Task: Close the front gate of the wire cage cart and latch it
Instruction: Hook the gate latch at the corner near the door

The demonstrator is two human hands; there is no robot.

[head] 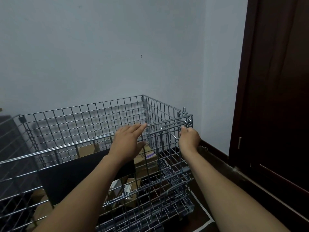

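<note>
A silver wire cage cart (83, 118) stands against the wall. Its front gate (150, 190) is raised upright in front of me, its top rail (66, 146) running from left to right. My left hand (128, 139) lies flat with fingers spread on that top rail, near the middle. Over at the cart's right front corner, my right hand (189, 138) is pinched on the bent wire latch handle (173, 126). The latch's far end sits against the corner post (189, 120); whether it is hooked there is unclear.
Cardboard boxes (147, 156) and a black panel (75, 174) lie inside the cart. A dark wooden door (275, 97) stands close on the right, with a dark baseboard (215, 151) along the wall. Another wire panel (10, 164) is at the left.
</note>
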